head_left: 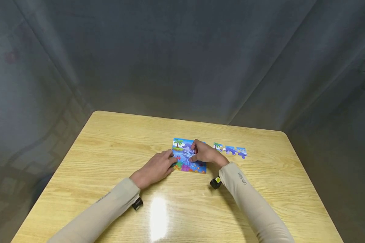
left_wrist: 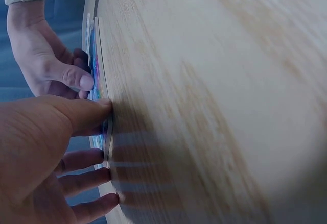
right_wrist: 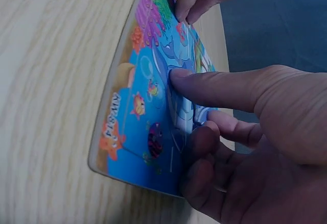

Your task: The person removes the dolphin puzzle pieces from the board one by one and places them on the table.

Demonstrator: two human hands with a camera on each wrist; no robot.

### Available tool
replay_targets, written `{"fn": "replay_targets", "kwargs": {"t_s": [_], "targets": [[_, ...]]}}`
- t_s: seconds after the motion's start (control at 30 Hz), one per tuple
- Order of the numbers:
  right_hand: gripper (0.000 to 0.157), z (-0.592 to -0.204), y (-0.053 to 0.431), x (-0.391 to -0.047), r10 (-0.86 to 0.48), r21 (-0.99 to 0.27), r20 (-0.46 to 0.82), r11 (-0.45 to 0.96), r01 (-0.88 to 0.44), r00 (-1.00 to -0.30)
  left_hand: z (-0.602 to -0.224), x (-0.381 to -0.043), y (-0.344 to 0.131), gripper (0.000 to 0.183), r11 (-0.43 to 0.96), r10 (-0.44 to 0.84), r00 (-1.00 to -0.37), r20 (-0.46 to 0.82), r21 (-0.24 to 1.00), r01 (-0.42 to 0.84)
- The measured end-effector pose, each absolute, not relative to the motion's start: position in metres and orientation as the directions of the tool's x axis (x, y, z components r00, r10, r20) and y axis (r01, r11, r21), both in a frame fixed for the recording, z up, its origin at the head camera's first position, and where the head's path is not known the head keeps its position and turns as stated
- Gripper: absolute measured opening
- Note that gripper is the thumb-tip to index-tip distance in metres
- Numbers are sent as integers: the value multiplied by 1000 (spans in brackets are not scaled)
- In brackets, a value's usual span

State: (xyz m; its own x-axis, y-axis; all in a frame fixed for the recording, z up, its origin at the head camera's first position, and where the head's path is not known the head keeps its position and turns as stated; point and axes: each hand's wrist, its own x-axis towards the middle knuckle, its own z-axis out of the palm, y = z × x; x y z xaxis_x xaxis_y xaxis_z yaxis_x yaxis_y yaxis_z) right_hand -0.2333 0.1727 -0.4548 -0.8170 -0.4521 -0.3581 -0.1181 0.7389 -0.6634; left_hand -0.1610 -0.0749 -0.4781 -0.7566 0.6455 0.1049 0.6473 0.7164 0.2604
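At the puzzle board point(right_wrist: 138, 165), blue piece point(right_wrist: 182, 110) between right-hand fingers point(right_wrist: 237, 129)

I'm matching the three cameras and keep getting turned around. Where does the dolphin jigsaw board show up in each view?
Head: the dolphin jigsaw board lies just below centre, between the two hands.
Left wrist: a thin, nearly edge-on strip left of centre.
Right wrist: large and slanted, from top centre down to lower left.
Shared landmark: the right hand, its thumb at the board.
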Motion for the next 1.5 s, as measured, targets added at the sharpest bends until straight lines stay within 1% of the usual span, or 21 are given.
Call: {"fn": "replay_targets", "kwargs": {"t_s": [0.17,0.27,0.37,0.57,0.63,0.8,1.03,1.23,1.5], "targets": [[38,-458,174,-232,-429,-672,-330,732,-110,-841,-477,-161,-75,24,723,639,-764,91,269,637],[34,-459,175,-231,-420,-687,-306,719,-108,-854,-478,-161,-75,25,723,639,-764,89,271,636],[27,-458,177,-231,-420,-702,-276,702,-117,-864,-478,-161,-75,26,722,638,-764,95,271,637],[7,-459,181,-229,-443,-748,-201,645,-155,-873,-479,-161,-75,24,727,633,-770,86,274,629],[4,-458,181,-228,-447,-768,-182,621,-158,-876,-479,-161,-75,24,729,631,-771,86,274,627],[4,-456,181,-227,-435,-802,-165,582,-137,-885,-479,-161,-75,24,727,633,-769,86,274,629],[6,-449,184,-223,-418,-806,-170,580,-119,-892,-479,-161,-75,22,720,638,-764,99,274,637],[9,-446,199,-221,-412,-809,-177,579,-107,-894,-479,-161,-75,23,721,636,-765,102,273,636],[12,-442,223,-216,-389,-797,-182,596,-96,-903,-481,-160,-77,30,725,632,-769,91,279,629]]}}
